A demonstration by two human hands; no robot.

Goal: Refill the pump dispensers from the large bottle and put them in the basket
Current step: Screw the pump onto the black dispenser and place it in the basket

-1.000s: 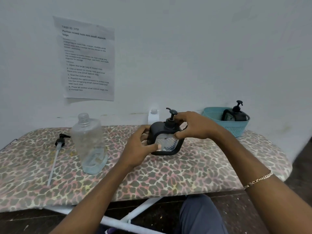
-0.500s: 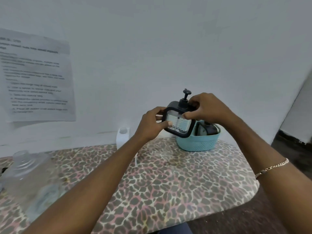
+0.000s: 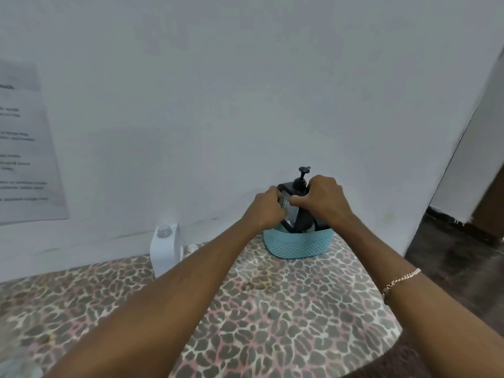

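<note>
A black pump dispenser (image 3: 299, 211) with a clear window stands partly inside the teal basket (image 3: 297, 244) at the far right of the table. My left hand (image 3: 266, 207) grips its left side and my right hand (image 3: 321, 203) grips its top and right side. Its pump head sticks up above my fingers. My hands and this dispenser hide the rest of the basket's inside. The large bottle is out of view.
A white container (image 3: 163, 248) with an open neck stands against the wall, left of the basket. The leopard-print table (image 3: 272, 309) ends just right of the basket, with dark floor (image 3: 463, 268) beyond. A printed sheet (image 3: 24, 159) hangs on the wall.
Both hands have carried the dispenser from the table's middle to the right and lowered it into the basket. The view has turned right, so the large bottle has left the frame.
</note>
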